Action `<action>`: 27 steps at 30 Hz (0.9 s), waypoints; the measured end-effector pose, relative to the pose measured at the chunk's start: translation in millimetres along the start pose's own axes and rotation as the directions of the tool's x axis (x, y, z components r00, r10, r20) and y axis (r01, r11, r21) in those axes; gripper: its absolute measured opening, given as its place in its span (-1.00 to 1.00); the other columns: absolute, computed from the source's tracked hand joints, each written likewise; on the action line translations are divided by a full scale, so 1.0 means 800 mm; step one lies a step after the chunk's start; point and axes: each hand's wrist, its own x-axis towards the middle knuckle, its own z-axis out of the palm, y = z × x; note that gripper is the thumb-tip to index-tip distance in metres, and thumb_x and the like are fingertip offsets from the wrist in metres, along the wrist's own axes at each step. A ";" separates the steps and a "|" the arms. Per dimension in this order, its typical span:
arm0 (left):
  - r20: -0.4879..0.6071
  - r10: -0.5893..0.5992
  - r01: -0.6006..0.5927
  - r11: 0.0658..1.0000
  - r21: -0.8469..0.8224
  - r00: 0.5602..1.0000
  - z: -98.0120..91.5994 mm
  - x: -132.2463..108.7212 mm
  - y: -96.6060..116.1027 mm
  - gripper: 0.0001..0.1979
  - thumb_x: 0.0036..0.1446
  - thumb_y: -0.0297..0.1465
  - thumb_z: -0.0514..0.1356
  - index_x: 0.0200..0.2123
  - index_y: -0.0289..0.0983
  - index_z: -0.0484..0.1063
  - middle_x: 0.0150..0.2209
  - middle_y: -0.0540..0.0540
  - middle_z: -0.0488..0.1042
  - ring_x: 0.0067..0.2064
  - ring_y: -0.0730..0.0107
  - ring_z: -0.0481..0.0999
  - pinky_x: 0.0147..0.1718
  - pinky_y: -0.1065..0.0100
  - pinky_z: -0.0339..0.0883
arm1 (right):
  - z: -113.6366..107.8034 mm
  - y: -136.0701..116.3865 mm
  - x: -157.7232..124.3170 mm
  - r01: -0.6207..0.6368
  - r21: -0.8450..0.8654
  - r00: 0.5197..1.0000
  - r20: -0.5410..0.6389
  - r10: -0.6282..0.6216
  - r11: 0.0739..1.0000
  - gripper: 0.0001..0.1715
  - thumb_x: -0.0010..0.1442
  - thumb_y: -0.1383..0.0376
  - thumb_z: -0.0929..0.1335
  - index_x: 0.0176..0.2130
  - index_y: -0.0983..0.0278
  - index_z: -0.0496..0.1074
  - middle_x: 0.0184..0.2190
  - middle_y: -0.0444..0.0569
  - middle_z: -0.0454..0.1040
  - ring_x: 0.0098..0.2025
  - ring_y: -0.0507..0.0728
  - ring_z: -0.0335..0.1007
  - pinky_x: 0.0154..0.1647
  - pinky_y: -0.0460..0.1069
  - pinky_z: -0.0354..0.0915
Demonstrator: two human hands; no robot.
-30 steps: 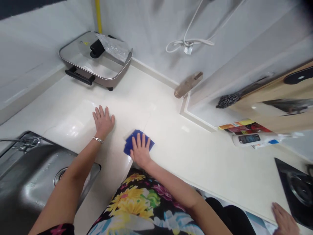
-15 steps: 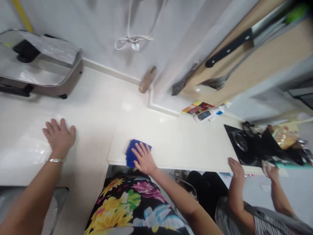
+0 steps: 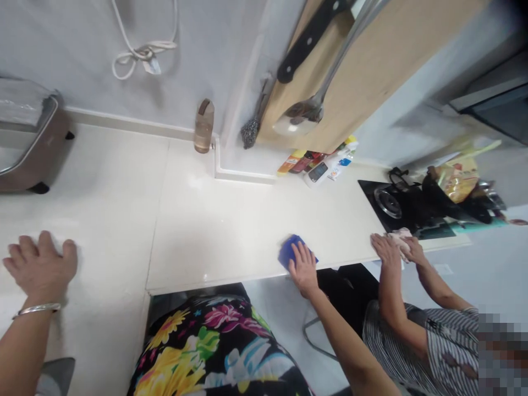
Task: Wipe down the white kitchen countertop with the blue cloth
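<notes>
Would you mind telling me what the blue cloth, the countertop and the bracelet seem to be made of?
The blue cloth looks like matte fabric, from its dull, soft surface; the weave is too blurred to tell. The countertop seems polished stone or a synthetic slab: pale, smooth, with glossy reflections. The bracelet is probably polished metal, given its silvery shine.

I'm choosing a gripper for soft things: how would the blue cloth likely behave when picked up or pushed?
The blue cloth is probably floppy: it lies low under the spread right hand, so may droop when lifted. It looks thin, so likely light. The glossy white counter suggests it would slide fairly easily.
</notes>
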 end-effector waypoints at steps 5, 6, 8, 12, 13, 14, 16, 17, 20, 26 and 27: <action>0.007 -0.047 0.047 0.999 -0.007 0.999 -0.005 0.001 0.006 -0.28 0.22 -0.03 -0.21 0.40 -0.13 0.02 0.44 -0.26 0.04 0.41 -0.12 0.02 0.26 -0.17 0.02 | 0.014 0.054 0.010 -0.219 -0.012 0.976 -0.006 0.219 0.976 -0.29 0.38 0.13 0.03 0.41 0.28 0.07 0.45 0.07 0.03 0.47 0.27 -0.14 0.45 0.29 -0.11; -0.003 -0.050 0.050 0.999 -0.012 0.999 -0.006 0.000 0.007 -0.28 0.21 -0.03 -0.20 0.40 -0.09 0.00 0.44 -0.24 0.04 0.40 -0.12 0.03 0.26 -0.18 0.02 | 0.015 0.058 0.013 -0.255 -0.009 0.967 -0.007 0.255 0.967 -0.29 0.38 0.12 0.02 0.41 0.27 0.06 0.44 0.07 0.04 0.46 0.28 -0.14 0.45 0.30 -0.11; -0.030 -0.035 0.034 0.999 -0.038 0.999 -0.009 -0.001 0.010 -0.27 0.20 -0.03 -0.18 0.41 -0.08 -0.01 0.43 -0.26 0.06 0.40 -0.17 0.04 0.25 -0.20 0.03 | 0.018 0.063 0.020 -0.299 -0.002 0.954 -0.006 0.299 0.954 -0.27 0.37 0.11 0.02 0.42 0.26 0.05 0.44 0.08 0.04 0.47 0.29 -0.15 0.45 0.31 -0.12; -0.058 0.000 -0.003 0.998 -0.062 0.998 -0.011 -0.003 0.008 -0.29 0.21 -0.01 -0.20 0.38 -0.11 0.05 0.39 -0.32 0.11 0.38 -0.21 0.08 0.24 -0.20 0.05 | 0.021 0.066 0.032 -0.348 0.024 0.938 0.016 0.347 0.937 -0.24 0.35 0.08 0.01 0.43 0.25 0.02 0.45 0.10 0.02 0.47 0.31 -0.16 0.43 0.34 -0.10; -0.057 -0.002 -0.002 0.998 -0.056 0.998 -0.011 -0.003 0.006 -0.29 0.22 -0.01 -0.21 0.37 -0.12 0.08 0.37 -0.33 0.13 0.37 -0.21 0.09 0.23 -0.19 0.06 | 0.021 0.066 0.036 -0.367 0.039 0.930 0.018 0.366 0.929 -0.23 0.35 0.08 0.01 0.43 0.26 0.02 0.44 0.12 0.03 0.47 0.33 -0.16 0.42 0.36 -0.09; -0.054 -0.006 0.004 0.999 -0.048 0.999 -0.011 -0.003 0.004 -0.28 0.22 0.00 -0.22 0.36 -0.15 0.11 0.36 -0.35 0.15 0.37 -0.21 0.10 0.23 -0.18 0.07 | 0.022 0.064 0.041 -0.393 0.061 0.919 0.012 0.393 0.917 -0.23 0.33 0.08 0.02 0.42 0.27 0.04 0.43 0.15 0.04 0.46 0.35 -0.14 0.41 0.39 -0.07; -0.040 -0.016 0.014 0.999 -0.036 0.999 -0.010 -0.002 0.001 -0.27 0.22 0.00 -0.24 0.34 -0.21 0.13 0.34 -0.40 0.16 0.37 -0.22 0.09 0.23 -0.17 0.07 | 0.023 0.057 0.055 -0.459 0.113 0.886 -0.018 0.464 0.881 -0.22 0.31 0.08 0.03 0.39 0.31 0.11 0.40 0.25 0.10 0.44 0.42 -0.07 0.35 0.48 -0.05; -0.037 -0.019 0.017 0.999 -0.035 0.999 -0.009 -0.002 0.000 -0.26 0.22 -0.01 -0.24 0.35 -0.22 0.13 0.34 -0.42 0.16 0.37 -0.23 0.08 0.23 -0.17 0.07 | 0.024 0.050 0.064 -0.492 0.136 0.864 -0.039 0.501 0.860 -0.21 0.30 0.08 0.04 0.38 0.34 0.15 0.37 0.32 0.13 0.42 0.48 -0.04 0.30 0.54 -0.04; -0.052 -0.018 0.015 0.998 -0.056 0.998 -0.009 -0.002 0.001 -0.27 0.21 -0.04 -0.21 0.39 -0.16 0.05 0.36 -0.39 0.14 0.39 -0.24 0.05 0.23 -0.20 0.05 | 0.026 0.020 0.096 -0.564 0.168 0.808 -0.094 0.582 0.809 -0.18 0.27 0.08 0.02 0.33 0.44 0.21 0.31 0.55 0.14 0.36 0.64 -0.02 0.09 0.72 -0.04; -0.093 -0.030 0.019 0.993 -0.120 0.995 -0.013 -0.005 0.011 -0.27 0.21 -0.05 -0.17 0.43 -0.04 -0.10 0.41 -0.31 0.07 0.42 -0.24 -0.01 0.25 -0.25 0.00 | 0.030 -0.061 0.182 -0.536 0.203 0.819 -0.111 0.563 0.820 -0.17 0.28 0.09 0.03 0.31 0.53 0.21 0.31 0.65 0.07 0.36 0.70 -0.06 0.00 0.79 -0.10; -0.098 -0.028 0.015 0.991 -0.129 0.995 -0.013 -0.005 0.011 -0.27 0.21 -0.05 -0.17 0.43 -0.05 -0.10 0.41 -0.31 0.05 0.43 -0.25 -0.02 0.26 -0.26 -0.01 | 0.030 -0.074 0.198 -0.519 0.213 0.831 -0.104 0.547 0.828 -0.17 0.27 0.09 0.03 0.30 0.54 0.21 0.31 0.66 0.07 0.35 0.70 -0.05 -0.01 0.80 -0.10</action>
